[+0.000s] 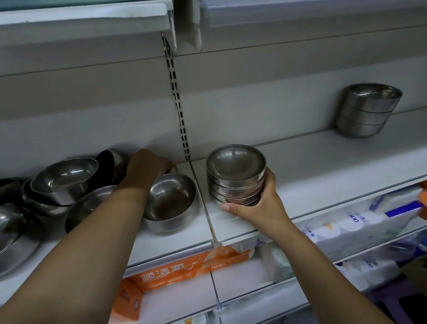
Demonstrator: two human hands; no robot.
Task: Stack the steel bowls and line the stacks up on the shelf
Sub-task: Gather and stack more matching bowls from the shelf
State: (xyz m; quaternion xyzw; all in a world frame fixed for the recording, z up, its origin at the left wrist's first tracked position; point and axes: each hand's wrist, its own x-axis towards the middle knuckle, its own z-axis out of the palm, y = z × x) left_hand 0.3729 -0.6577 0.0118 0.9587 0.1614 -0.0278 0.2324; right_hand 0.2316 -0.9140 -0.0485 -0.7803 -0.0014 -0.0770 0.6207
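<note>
Head view: right hand [258, 204] around bowl stack [236, 175], left hand [148, 168] grip unclear, orange box [178, 273] "10".

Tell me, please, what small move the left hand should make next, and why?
Probably close the left hand on a loose bowl and carry it to the held stack. It is reaching over the single bowl toward the back of the shelf, its fingers hidden. The right hand grips that stack, and unstacked bowls lie jumbled at left.
</note>
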